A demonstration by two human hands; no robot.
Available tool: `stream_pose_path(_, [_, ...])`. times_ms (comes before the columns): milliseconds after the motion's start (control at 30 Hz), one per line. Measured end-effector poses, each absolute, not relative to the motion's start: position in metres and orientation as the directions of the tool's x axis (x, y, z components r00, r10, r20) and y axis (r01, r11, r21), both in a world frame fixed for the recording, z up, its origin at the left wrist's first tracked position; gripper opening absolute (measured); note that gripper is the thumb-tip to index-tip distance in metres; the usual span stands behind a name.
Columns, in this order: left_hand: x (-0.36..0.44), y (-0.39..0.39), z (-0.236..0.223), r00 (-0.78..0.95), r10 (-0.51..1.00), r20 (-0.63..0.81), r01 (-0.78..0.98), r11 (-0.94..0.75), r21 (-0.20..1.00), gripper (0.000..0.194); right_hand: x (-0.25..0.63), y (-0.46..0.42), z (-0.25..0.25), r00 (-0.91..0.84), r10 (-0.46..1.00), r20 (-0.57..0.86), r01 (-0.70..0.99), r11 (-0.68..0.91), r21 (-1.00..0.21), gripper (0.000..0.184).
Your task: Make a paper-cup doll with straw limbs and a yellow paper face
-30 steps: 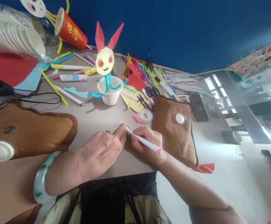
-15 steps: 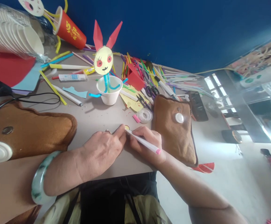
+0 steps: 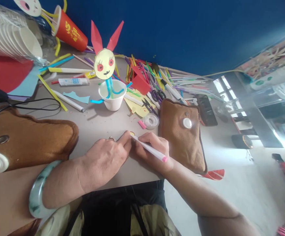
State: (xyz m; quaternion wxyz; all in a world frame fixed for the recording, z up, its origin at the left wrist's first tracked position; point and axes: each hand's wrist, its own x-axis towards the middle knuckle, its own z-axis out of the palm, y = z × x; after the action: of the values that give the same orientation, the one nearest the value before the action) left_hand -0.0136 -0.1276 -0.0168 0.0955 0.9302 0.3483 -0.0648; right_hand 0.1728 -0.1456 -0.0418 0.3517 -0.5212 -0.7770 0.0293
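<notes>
My right hand (image 3: 153, 149) is closed around a white felt-tip pen (image 3: 149, 149) with a pink end. The pen's tip meets a small yellow paper piece (image 3: 132, 133) with a dark outline, lying on the table. The fingers of my left hand (image 3: 108, 157) are pressed together and hold that paper down; most of it is hidden under them. Beyond my hands stands a white paper cup (image 3: 114, 98) carrying a yellow paper face (image 3: 104, 64) with red ears and blue straw limbs. A tape roll (image 3: 150, 121) and a pink cap (image 3: 141, 124) lie just past the pen.
Brown plush pads flank my hands, one at left (image 3: 34, 137), one at right (image 3: 181, 141). Scissors (image 3: 158, 95), straws (image 3: 193, 83), a glue stick (image 3: 73, 81) and paper scraps crowd the back. A red cup (image 3: 71, 31) and stacked white cups (image 3: 12, 37) stand far left.
The view has shifted slightly, so things on the table appear a little further left. Both hands keep the same hold, with the pen tip still at the yellow paper.
</notes>
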Motion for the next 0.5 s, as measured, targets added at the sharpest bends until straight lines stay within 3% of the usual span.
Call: stream_pose_path(500, [-0.0132, -0.1280, -0.0149, 0.746, 0.636, -0.197, 0.660, -0.745, 0.095, 0.035, 0.1732, -0.1468, -0.0415, -0.180, 0.842, 0.509, 0.784, 0.435, -0.443, 0.015])
